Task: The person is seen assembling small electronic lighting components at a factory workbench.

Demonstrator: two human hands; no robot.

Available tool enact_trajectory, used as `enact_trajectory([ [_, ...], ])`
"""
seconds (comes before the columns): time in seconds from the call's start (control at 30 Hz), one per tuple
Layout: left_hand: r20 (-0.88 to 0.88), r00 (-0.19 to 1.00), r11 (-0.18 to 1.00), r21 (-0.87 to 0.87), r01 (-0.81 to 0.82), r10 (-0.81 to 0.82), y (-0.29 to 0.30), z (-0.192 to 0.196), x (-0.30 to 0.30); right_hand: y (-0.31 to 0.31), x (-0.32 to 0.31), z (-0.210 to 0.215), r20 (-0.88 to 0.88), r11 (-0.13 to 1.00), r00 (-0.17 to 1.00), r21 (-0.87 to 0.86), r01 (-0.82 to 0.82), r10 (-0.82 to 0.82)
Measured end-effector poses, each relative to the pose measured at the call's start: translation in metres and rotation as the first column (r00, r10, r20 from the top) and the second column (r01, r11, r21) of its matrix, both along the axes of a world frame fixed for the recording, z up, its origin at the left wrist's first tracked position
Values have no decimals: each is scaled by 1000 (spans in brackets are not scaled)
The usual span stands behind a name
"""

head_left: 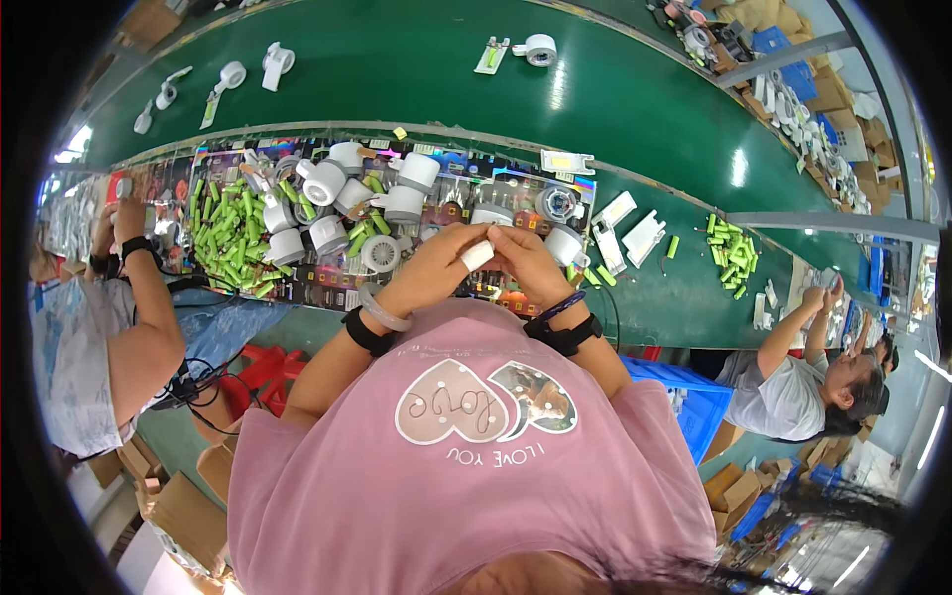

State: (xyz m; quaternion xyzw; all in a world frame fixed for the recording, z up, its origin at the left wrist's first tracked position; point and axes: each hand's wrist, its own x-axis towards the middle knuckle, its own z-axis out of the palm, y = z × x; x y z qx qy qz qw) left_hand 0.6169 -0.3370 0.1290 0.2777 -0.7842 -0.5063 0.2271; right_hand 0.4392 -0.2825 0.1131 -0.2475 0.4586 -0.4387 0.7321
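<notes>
My left hand and my right hand meet in front of my chest at the bench's near edge. Between them is a small white plastic part, with the fingers of both hands closed around it. Most of its shape is hidden by the fingers. Just left of my hands lies a white round fan head with a slotted grille. Another round white housing rests right beside my right hand, near a few loose green battery cells.
A heap of green cells and white fan heads covers the left bench. White handle shells and more cells lie right. Beyond runs a green conveyor belt carrying parts. Co-workers sit either side; a blue crate stands right.
</notes>
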Motion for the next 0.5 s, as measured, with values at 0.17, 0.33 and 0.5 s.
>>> enact_trajectory([
  [0.17,69,944,803,508,-313,324,-7,-13,18,1,-10,-2,-33,989,996,-121,80,-84],
  [0.33,404,890,901,-433,-17,211,-14,-31,49,3,-23,23,-88,973,991,-216,82,-103],
  [0.5,407,844,883,-445,-149,348,-4,-34,60,12,-34,56,-113,977,990,-202,62,-86],
])
